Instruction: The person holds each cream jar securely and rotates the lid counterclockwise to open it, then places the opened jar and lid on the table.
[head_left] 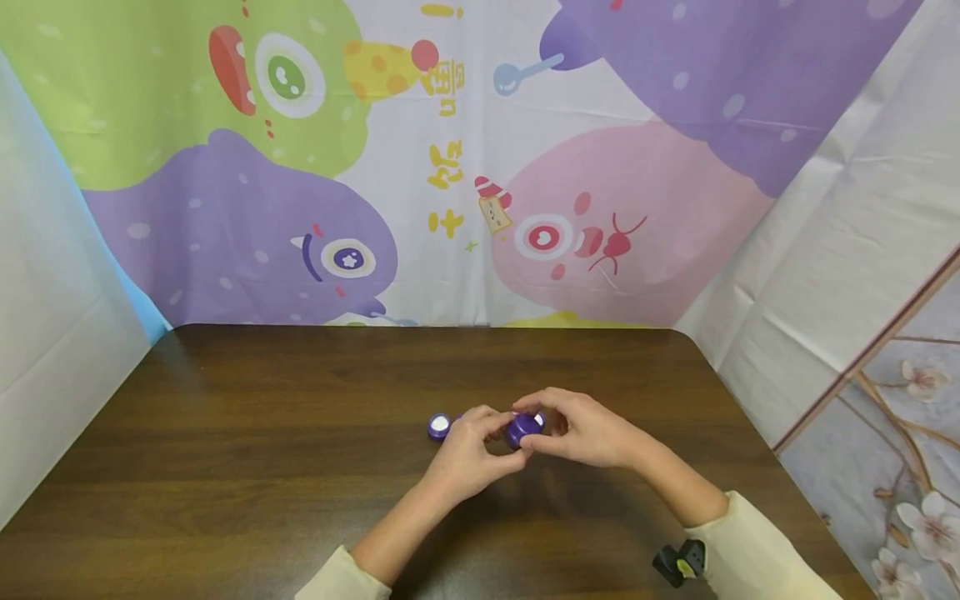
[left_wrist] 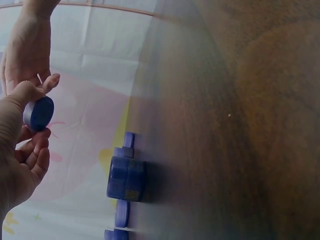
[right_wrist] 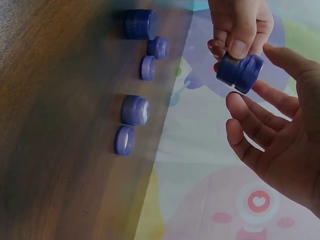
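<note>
A small purple jar (head_left: pixel 521 429) is held above the tabletop (head_left: pixel 262 500), nearer its right edge than its left. The left hand (head_left: pixel 471 454) pinches it, thumb pressed against its side; the right hand (head_left: pixel 588 425) brackets the other end with curved, spread fingers, though whether they grip cannot be told. More purple jars (right_wrist: pixel 137 24) and a round purple cap (right_wrist: pixel 119 140) sit on the tabletop. A cartoon-printed cloth (head_left: pixel 442 283) hangs along the far edge.

The left forearm (head_left: pixel 408 525) and right forearm (head_left: pixel 678 479) extend forward and converge. The left hand (head_left: pixel 467 457) is in a pinch grip, thumb opposing fingers. The right hand (head_left: pixel 581 429) faces it, thumb and index finger opposed, remaining fingers slightly bent.
</note>
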